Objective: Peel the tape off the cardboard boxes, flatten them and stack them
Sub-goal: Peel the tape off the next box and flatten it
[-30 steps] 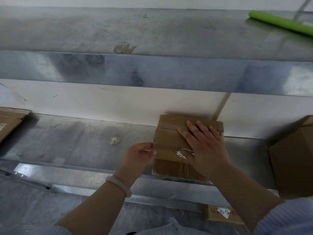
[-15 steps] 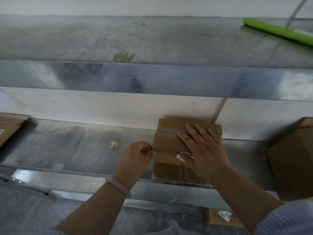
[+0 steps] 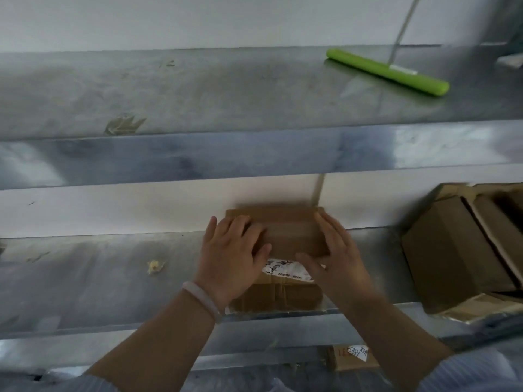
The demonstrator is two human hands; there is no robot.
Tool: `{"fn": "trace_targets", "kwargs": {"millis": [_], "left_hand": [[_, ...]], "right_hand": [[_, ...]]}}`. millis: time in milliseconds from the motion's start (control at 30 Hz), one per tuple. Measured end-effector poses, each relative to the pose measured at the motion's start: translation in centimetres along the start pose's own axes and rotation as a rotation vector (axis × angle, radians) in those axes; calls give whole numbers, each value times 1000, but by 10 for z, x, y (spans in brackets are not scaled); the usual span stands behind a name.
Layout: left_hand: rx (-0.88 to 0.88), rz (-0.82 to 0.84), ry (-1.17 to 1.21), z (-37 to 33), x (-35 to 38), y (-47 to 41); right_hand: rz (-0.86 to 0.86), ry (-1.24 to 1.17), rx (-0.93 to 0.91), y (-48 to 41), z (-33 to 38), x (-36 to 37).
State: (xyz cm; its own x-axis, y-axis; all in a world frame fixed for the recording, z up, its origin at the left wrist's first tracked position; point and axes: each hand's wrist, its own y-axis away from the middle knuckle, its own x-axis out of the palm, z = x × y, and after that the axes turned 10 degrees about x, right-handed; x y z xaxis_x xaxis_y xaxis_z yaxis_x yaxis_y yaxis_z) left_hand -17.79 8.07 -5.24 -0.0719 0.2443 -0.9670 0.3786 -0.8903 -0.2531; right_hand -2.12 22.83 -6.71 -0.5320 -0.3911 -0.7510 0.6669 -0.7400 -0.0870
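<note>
Cardboard box, creased brown, under L hand & R hand, grips apart, flat

Both bare forearms reach forward, close together. The left hand lies palm-down, fingers straight and spread; the right hand likewise, thumb pointing leftward.

Our left grip gave up its pinch at the left edge of the cardboard box and came to lie flat on the box's top left, fingers spread. Our right grip slid from the middle of the box's top to its right edge, fingers straight, thumb reaching inward. That uncovered more of the white label on the box's near half.
</note>
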Motion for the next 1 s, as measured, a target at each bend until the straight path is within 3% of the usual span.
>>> {"fn": "trace_targets", "kwargs": {"millis": [67,133,267,433,633,1000], "left_hand": [[-3,5,-28,-3,-4,-11],[18,4,6,-7,-4,-22],[179,73,22,-11,5,-30],[184,97,2,-9,8,-28],[194,94,8,-11,10,-26],[244,73,59,0,4,-13]], "right_hand": [[51,-261,321,8,-10,-2],[118,-432,454,16,-18,-5],[90,-379,370,25,-27,-10],[6,-456,430,32,-22,-4],[-67,-333,477,25,-25,-3],[24,-110,124,29,-46,0]]}}
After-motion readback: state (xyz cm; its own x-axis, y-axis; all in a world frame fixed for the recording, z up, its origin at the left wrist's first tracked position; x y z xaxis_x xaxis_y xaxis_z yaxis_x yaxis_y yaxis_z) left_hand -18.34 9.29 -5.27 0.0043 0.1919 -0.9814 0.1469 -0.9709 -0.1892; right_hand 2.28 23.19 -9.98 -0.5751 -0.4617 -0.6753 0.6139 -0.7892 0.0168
